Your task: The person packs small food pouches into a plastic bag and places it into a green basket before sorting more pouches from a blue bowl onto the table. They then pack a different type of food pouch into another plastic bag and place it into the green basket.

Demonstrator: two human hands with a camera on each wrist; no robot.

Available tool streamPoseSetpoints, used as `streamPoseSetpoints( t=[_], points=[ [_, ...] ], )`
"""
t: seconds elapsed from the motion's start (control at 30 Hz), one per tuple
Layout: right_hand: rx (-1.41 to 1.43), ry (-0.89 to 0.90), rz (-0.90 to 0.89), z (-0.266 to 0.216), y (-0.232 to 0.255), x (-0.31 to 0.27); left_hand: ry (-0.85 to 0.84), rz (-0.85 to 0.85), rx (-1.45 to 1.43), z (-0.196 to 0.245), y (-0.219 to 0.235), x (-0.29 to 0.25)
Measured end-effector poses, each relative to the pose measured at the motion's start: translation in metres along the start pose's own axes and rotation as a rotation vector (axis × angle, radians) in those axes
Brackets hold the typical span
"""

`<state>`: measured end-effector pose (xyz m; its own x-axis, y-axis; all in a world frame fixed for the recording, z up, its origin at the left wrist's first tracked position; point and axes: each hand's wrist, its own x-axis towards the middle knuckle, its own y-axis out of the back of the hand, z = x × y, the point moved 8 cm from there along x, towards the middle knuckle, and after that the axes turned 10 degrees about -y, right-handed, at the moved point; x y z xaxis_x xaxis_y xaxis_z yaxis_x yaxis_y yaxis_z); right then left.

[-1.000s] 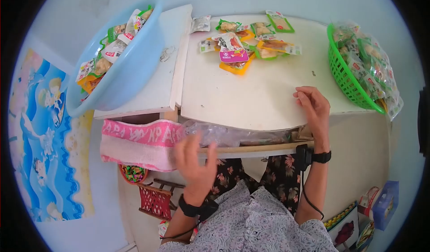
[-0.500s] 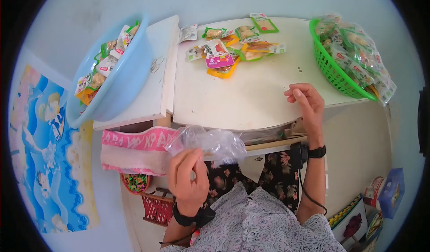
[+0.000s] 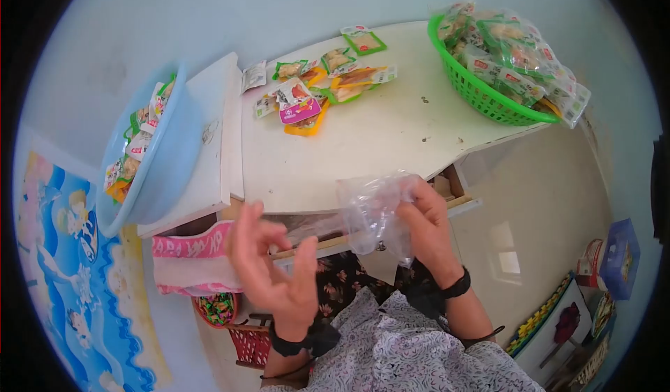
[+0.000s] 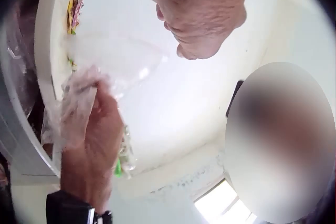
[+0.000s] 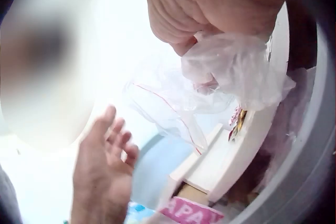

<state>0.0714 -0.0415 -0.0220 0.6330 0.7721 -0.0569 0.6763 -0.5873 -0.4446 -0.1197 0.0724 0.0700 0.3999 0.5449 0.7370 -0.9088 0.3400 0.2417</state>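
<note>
My right hand pinches a clear plastic bag over the front edge of the white table. In the right wrist view, a thin red line runs along the mouth of the bag, which hangs crumpled from the fingers. My left hand is off to the left of the bag, holding nothing, its fingers apart and loosely bent. Below the tabletop, an open drawer holds more clear plastic. Several snack packets lie in a loose pile toward the back of the table.
At the back right stands a green basket heaped with bagged packets. A light blue basin with more packets leans at the left. The pink towel hangs by the drawer, above a bowl of small colourful pieces.
The left hand lifted a clear bag from the drawer, and the bag is now in the right hand, which came inward from the table's right side. The head view has shifted rightward.
</note>
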Motion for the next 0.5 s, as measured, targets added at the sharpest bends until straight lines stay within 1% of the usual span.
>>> streamPoseSetpoints(
  t=[0.07, 0.1, 0.13, 0.17, 0.2, 0.23, 0.33, 0.43, 0.5],
  points=[
    [0.058, -0.058, -0.068, -0.004, 0.0, -0.002, 0.196, -0.022, -0.158, -0.011, -0.01, 0.015],
    [0.116, -0.085, -0.118, -0.002, -0.003, -0.003, 0.313, -0.118, -0.31, -0.023, -0.021, 0.009],
    [0.173, -0.113, -0.169, -0.001, -0.006, -0.005, 0.435, -0.161, -0.476, -0.036, -0.031, -0.002],
    [0.101, -0.095, -0.165, -0.001, -0.007, -0.006, 0.557, -0.204, -0.641, -0.048, -0.041, -0.016],
    [0.029, -0.079, -0.161, -0.001, -0.01, -0.006, 0.679, -0.245, -0.806, -0.051, -0.051, -0.024],
    [-0.044, -0.063, -0.157, 0.0, -0.012, -0.007, 0.76, -0.245, -0.924, -0.049, -0.054, -0.029],
    [-0.172, -0.068, -0.104, 0.0, -0.014, -0.008, 0.719, -0.28, -0.736, -0.039, -0.054, -0.026],
    [-0.218, -0.01, -0.079, -0.008, -0.025, -0.011, 0.628, -0.405, -0.491, -0.06, -0.044, -0.045],
    [-0.409, 0.031, -0.07, -0.017, -0.035, -0.015, 0.666, -0.17, -0.624, -0.066, -0.036, -0.048]
  ],
)
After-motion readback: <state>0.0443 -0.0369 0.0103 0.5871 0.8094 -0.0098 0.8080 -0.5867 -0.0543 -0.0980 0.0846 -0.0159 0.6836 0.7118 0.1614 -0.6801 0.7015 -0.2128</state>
